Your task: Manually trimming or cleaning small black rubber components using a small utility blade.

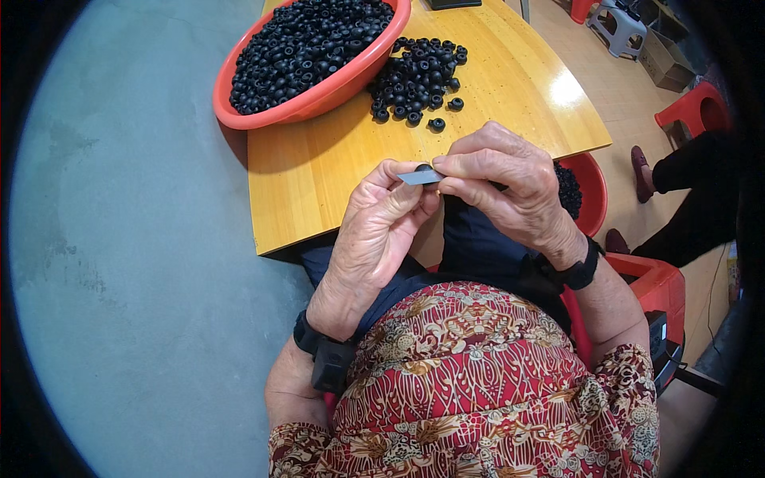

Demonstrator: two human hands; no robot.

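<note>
Left hand (pixel 382 219) and right hand (pixel 506 195) meet just past the near edge of the table (pixel 319 183), above the lap; both are closed in a pinch on a thin grey blade (pixel 420 177), left fingers under one end, right thumb and forefinger over the other; a small dark piece, probably a black ring, sits at the blade's top edge between the fingertips, mostly hidden; blade looks flat, stiff, light, likely sharp along one edge, so best held by the flat faces near the ends, as here; rings appear to be rubber: small, light, slightly yielding, matte, not fragile, prone to roll; loose rings (pixel 418 80) lie in a heap on the glossy yellow wood top, well apart from the hands; beside them, touching the heap, a red plastic basin (pixel 263 111) full of the same rings; a second red bowl (pixel 594 191) of rings sits lower, right of the right hand; grey floor to the left; another person's dark legs at far right.
</note>
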